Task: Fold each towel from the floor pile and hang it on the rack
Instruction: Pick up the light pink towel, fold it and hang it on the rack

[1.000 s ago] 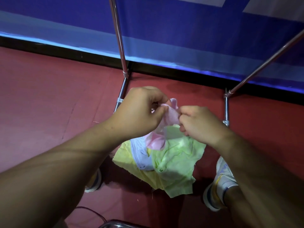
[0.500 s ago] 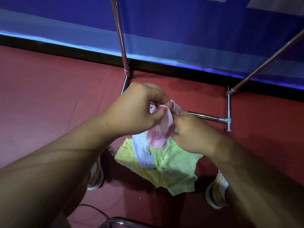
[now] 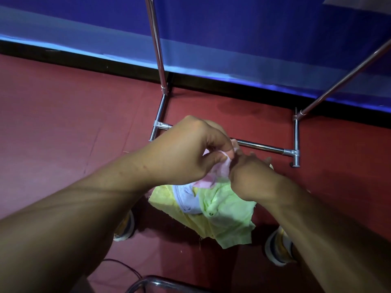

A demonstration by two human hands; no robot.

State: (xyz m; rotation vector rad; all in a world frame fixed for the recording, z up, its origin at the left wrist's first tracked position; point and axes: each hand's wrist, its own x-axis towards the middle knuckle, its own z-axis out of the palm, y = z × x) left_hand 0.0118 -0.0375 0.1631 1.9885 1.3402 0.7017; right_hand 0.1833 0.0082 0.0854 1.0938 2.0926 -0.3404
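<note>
Head view: pink towel (image 3: 219,172), limp, light; your left hand (image 3: 186,151) pinches its edge, right hand (image 3: 249,172) apparently gripping; take corners.

Single head-mounted wide-angle view, pitched steeply down and forward from standing height. Both forearms enter from the bottom corners, close to the lens, and the hands meet near frame centre. Red floor (image 3: 53,123) fills the middle band; the blue wall (image 3: 232,28) and rack (image 3: 262,147) base sit farther out, up top. Strong edge distortion. No second view, so no shared area.
</note>
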